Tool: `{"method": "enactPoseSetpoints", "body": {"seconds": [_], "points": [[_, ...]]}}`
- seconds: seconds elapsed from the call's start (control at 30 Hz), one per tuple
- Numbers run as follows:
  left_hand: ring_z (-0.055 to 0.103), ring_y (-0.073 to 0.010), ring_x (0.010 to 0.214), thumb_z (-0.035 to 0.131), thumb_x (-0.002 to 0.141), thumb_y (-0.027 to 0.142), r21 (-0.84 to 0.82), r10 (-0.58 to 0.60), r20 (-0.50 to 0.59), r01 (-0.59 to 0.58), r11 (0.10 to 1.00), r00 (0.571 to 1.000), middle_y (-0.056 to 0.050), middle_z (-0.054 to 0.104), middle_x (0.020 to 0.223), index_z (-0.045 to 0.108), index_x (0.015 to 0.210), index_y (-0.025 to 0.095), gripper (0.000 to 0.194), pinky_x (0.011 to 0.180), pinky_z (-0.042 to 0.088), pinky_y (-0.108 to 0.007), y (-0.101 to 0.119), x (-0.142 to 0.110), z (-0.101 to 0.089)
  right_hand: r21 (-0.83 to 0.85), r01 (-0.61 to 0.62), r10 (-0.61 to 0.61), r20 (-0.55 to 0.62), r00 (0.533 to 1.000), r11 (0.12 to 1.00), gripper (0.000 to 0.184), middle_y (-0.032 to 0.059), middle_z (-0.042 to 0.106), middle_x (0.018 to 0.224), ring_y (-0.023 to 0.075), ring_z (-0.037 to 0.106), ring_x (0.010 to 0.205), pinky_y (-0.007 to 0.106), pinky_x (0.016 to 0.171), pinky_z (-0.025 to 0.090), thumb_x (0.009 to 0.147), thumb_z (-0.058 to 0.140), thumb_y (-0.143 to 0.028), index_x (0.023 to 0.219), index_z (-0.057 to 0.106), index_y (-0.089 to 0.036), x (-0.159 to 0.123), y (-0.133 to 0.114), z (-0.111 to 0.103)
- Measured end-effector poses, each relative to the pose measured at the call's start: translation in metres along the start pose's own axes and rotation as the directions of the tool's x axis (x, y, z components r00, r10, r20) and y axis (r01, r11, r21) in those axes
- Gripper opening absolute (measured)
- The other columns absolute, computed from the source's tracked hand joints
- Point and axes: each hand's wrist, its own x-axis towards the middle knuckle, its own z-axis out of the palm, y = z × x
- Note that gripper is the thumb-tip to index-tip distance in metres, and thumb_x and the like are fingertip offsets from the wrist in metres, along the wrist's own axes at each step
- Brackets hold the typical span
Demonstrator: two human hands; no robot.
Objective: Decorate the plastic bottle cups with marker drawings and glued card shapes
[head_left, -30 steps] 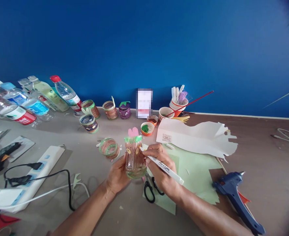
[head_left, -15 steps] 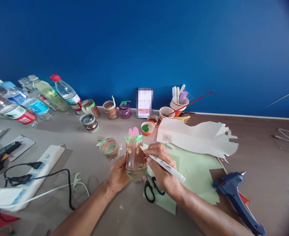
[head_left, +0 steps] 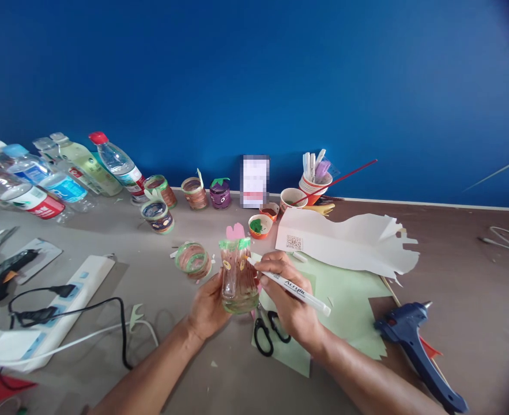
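My left hand [head_left: 208,305] is closed round the side of a cut plastic bottle piece [head_left: 240,282], painted brownish with a green rim and small yellow eye-like ovals. Pinched in my right hand [head_left: 286,294] is a white acrylic marker [head_left: 301,294], its tip at the upper right side of the bottle piece. A pink paper shape [head_left: 236,231] shows just behind the rim. Black-handled scissors [head_left: 263,337] lie under my right hand, their blades partly hidden. Left of the bottle piece stands a painted plastic cup [head_left: 193,260].
Several decorated cups [head_left: 194,193] line the wall, with plastic bottles [head_left: 118,164] to their left. Paint cups [head_left: 260,226] and a marker holder [head_left: 316,184] stand behind. Green paper [head_left: 345,305] and a blue glue gun [head_left: 414,346] lie right, a power strip [head_left: 70,305] left.
The marker has tilted slightly, its rear end shifting a little right and down, and its tip a little left. My left hand and the bottle piece look nearly still.
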Motion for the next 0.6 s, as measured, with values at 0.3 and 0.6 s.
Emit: {"method": "enactPoseSetpoints", "body": {"seconds": [0.3, 0.6], "points": [[0.071, -0.0206, 0.103, 0.05, 0.096, 0.024, -0.024, -0.01, 0.024, 0.011, 1.0, 1.0, -0.007, 0.077, 0.108, 0.073, 0.109, 0.015, 0.028, 0.102, 0.046, -0.033, 0.0, -0.0003, 0.0004, -0.019, -0.008, 0.007, -0.014, 1.0, 1.0, 0.02, 0.0029, 0.062, 0.09, 0.0178, 0.063, 0.083, 0.032, 0.072, 0.05, 0.084, 0.059, -0.014, 0.088, 0.074, -0.028, 0.001, -0.001, 0.0005], [0.07, -0.0199, 0.105, 0.049, 0.097, 0.025, -0.035, -0.008, 0.046, 0.01, 0.999, 0.999, -0.008, 0.077, 0.11, 0.073, 0.111, 0.015, 0.03, 0.102, 0.045, -0.03, 0.0002, 0.0001, -0.0018, 0.003, 0.008, -0.008, -0.009, 1.0, 1.0, 0.023, 0.0023, 0.061, 0.09, 0.0162, 0.062, 0.083, 0.03, 0.074, 0.049, 0.084, 0.059, -0.011, 0.091, 0.074, -0.027, 0.0005, 0.0003, -0.0007]]}}
